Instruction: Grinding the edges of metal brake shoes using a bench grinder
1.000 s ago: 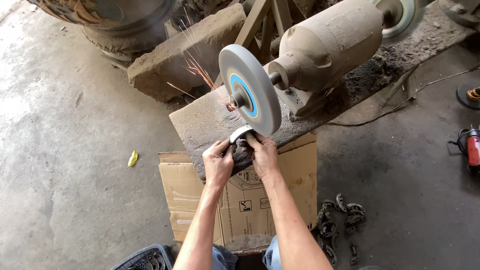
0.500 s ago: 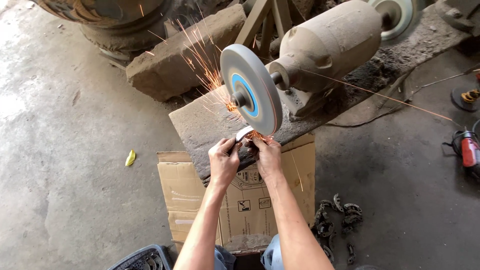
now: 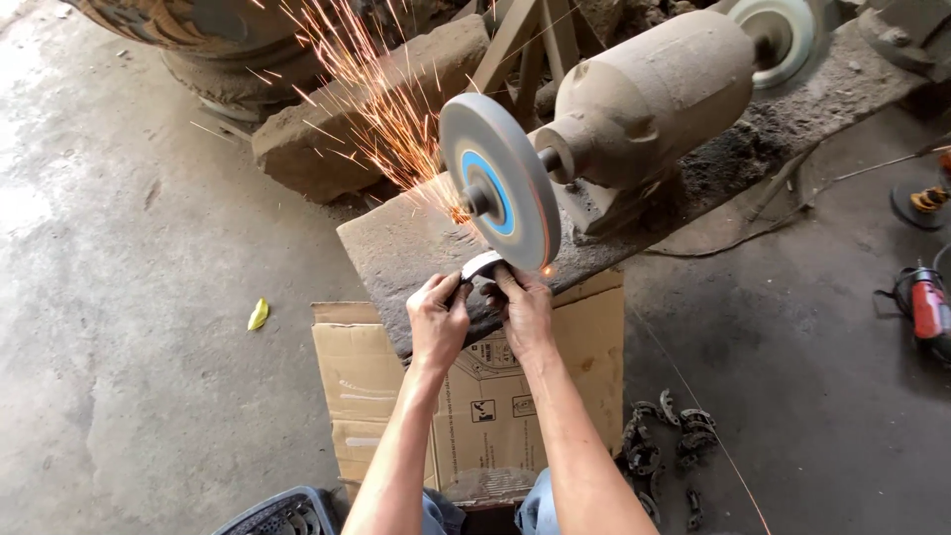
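My left hand [image 3: 437, 319] and my right hand [image 3: 523, 309] grip a small curved metal piece [image 3: 481, 266] from both sides. Its bright top edge is pressed against the lower rim of a grey grinding wheel [image 3: 500, 180] with a blue centre. Orange sparks [image 3: 376, 94] spray up and to the left from the wheel. The wheel is mounted on a dusty bench grinder motor [image 3: 649, 94] with a second wheel [image 3: 778, 40] at its far end. The grinder stands on a rough stone slab [image 3: 406, 248].
A cardboard box [image 3: 367, 386] stands under the slab's near end. Several dark metal parts [image 3: 659, 451] lie on the concrete floor to the right. A red power tool [image 3: 921, 302] lies at the right edge, a stone block [image 3: 337, 129] at the back left, and a blue crate corner [image 3: 282, 510] below.
My hands have raised the metal piece against the wheel's rim. The spray of sparks has grown much thicker and now fans up to the left.
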